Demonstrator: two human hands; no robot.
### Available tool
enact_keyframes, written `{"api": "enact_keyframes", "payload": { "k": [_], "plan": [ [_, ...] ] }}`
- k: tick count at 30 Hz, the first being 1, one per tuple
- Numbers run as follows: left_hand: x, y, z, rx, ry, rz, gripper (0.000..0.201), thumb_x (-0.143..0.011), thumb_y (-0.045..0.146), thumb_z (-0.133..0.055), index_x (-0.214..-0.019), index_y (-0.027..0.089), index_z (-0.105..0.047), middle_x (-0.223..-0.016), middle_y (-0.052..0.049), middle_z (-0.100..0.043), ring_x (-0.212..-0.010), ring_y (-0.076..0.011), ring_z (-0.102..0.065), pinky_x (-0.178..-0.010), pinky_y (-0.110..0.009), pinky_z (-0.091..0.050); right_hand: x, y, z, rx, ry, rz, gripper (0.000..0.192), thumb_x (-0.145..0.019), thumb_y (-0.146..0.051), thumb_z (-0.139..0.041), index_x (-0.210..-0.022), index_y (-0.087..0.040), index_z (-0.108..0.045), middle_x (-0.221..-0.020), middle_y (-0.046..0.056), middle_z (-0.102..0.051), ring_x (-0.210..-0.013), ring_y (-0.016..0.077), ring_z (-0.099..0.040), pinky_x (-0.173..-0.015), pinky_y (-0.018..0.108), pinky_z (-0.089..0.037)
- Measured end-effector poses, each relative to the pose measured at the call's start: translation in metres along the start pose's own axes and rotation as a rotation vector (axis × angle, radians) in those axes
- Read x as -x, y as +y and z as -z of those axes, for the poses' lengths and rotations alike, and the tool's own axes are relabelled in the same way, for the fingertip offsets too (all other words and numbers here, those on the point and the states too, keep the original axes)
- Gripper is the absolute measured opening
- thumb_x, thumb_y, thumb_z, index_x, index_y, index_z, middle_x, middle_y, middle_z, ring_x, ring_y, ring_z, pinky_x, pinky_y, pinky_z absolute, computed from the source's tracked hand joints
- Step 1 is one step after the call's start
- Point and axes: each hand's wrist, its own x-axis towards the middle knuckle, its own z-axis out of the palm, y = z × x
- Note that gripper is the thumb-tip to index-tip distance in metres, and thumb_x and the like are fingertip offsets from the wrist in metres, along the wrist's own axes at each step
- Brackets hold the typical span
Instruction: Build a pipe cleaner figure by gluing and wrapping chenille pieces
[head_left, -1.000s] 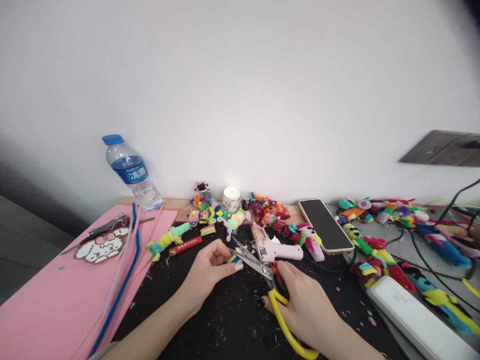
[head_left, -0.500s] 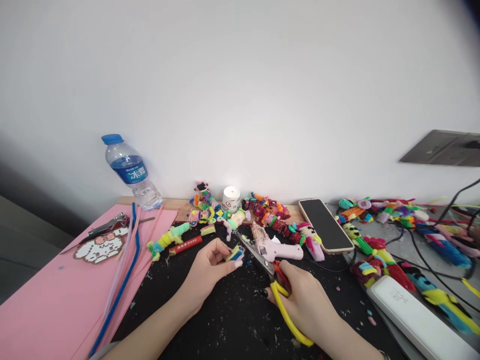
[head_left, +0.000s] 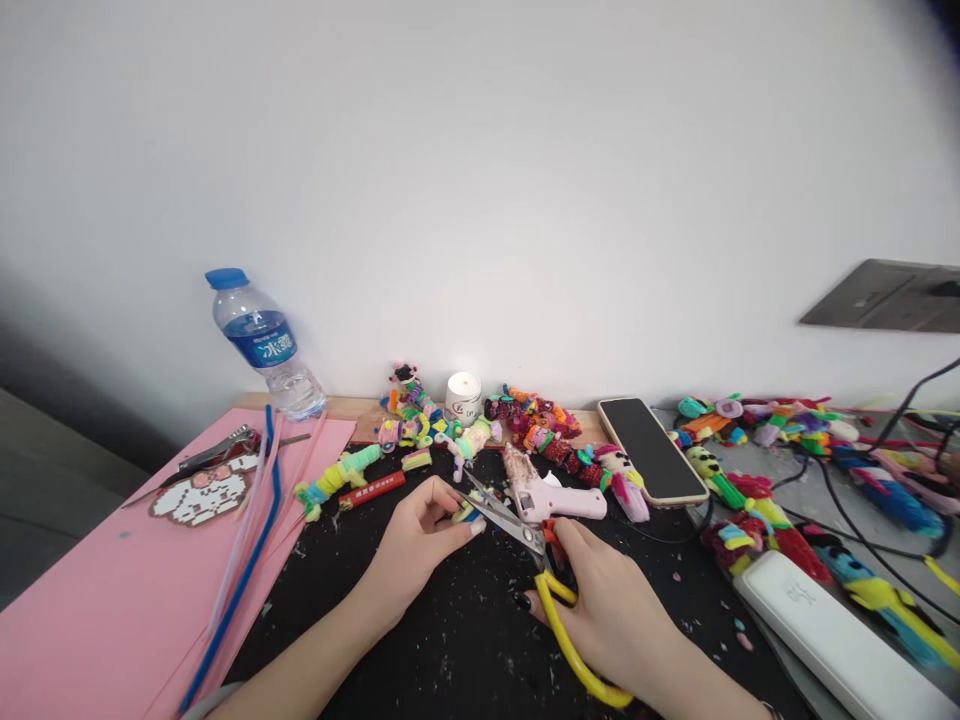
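My left hand [head_left: 426, 528] pinches a small yellow, blue and white fuzzy piece [head_left: 469, 513] between thumb and fingers; it looks like pipe cleaner. In my right hand [head_left: 604, 595] is a pair of scissors [head_left: 517, 525] with yellow and orange handles. Its blades are parted a little and lie over the fuzzy piece, partly covering it. Just beyond the blades rests a pale pink glue gun [head_left: 559, 503]. A red stick-like item with white print [head_left: 373, 491] and a short yellow-green and pink piece [head_left: 417, 459] lie beyond my left hand.
Pink sheets [head_left: 90, 590] with long pipe cleaners [head_left: 238, 580] lie left, near a leaning water bottle [head_left: 262, 340]. A white cup-shaped item [head_left: 463, 398], colourful fuzzy figures [head_left: 540, 415] and a phone [head_left: 652, 450] line the back. At right are more figures, cables and a white power bank [head_left: 832, 630].
The scissors have swung left and their blades now overlap the fuzzy piece. My right hand has shifted slightly left; my left hand has barely moved.
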Motion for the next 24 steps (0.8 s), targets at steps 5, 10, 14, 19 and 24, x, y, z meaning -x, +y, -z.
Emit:
{"api": "enact_keyframes", "payload": {
  "k": [5, 10, 14, 19, 24],
  "plan": [
    [0.0004, -0.0014, -0.0001, -0.039, 0.010, -0.017, 0.031, -0.063, 0.016, -0.072, -0.064, 0.017, -0.041, -0.070, 0.005, -0.042, -0.066, -0.0092, -0.041, -0.061, -0.019, -0.035, 0.0011, -0.0002, 0.0013, -0.004, -0.015, 0.002, 0.021, -0.073, -0.038, -0.059, -0.082, -0.021, -0.050, -0.084, 0.003, -0.061, -0.071, 0.0214, -0.059, -0.057, 0.026, -0.033],
    [-0.0001, -0.0034, 0.0003, -0.070, 0.017, -0.040, 0.032, -0.062, 0.016, -0.072, -0.063, 0.017, -0.040, -0.069, 0.005, -0.040, -0.064, -0.0087, -0.040, -0.058, -0.019, -0.034, -0.0006, 0.0004, -0.0012, 0.011, -0.035, 0.012, 0.021, -0.076, -0.038, -0.056, -0.071, -0.021, -0.046, -0.073, 0.002, -0.059, -0.064, 0.0191, -0.055, -0.054, 0.025, -0.030],
    [-0.0010, -0.0023, 0.0000, -0.066, -0.004, -0.052, 0.032, -0.063, 0.016, -0.072, -0.063, 0.017, -0.040, -0.077, 0.002, -0.046, -0.071, -0.0104, -0.046, -0.065, -0.021, -0.039, -0.0017, 0.0018, -0.0020, 0.010, -0.027, -0.006, 0.023, -0.077, -0.037, -0.054, -0.067, -0.021, -0.041, -0.069, 0.001, -0.057, -0.058, 0.0171, -0.050, -0.051, 0.025, -0.027],
    [0.0002, 0.0010, -0.0013, -0.014, -0.035, -0.029, 0.031, -0.065, 0.017, -0.071, -0.065, 0.017, -0.040, -0.090, -0.003, -0.055, -0.084, -0.0141, -0.053, -0.075, -0.025, -0.042, -0.0005, 0.0029, 0.0019, -0.046, 0.035, -0.032, 0.017, -0.073, -0.031, -0.054, -0.081, -0.022, -0.042, -0.078, 0.001, -0.057, -0.066, 0.0190, -0.053, -0.057, 0.026, -0.033],
    [-0.0009, -0.0035, 0.0005, -0.117, -0.018, -0.079, 0.031, -0.068, 0.021, -0.069, -0.062, 0.018, -0.039, -0.073, 0.002, -0.049, -0.070, -0.0117, -0.048, -0.066, -0.023, -0.040, -0.0003, 0.0007, 0.0008, -0.017, 0.021, -0.018, 0.027, -0.070, -0.029, -0.056, -0.088, -0.021, -0.039, -0.085, 0.003, -0.057, -0.066, 0.0202, -0.056, -0.056, 0.027, -0.034]
  ]
}}
